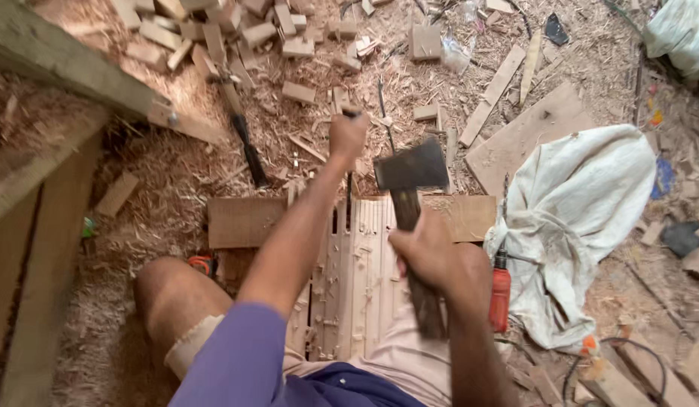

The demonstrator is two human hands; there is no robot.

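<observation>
The right hand (428, 256) is wrapped tight around the handle of a hatchet (411, 167), lifted over the carved board (364, 264) on the lap. Further out, the left hand (348, 136) grips a chisel (350, 181) upright on the board's far end. It looks like the hitting step; the blow must land squarely on the chisel's top.

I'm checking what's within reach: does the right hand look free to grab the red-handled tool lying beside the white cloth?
Probably not right now: the right hand is gripping the hatchet, though the red-handled tool lies unobstructed right beside that arm.
</observation>
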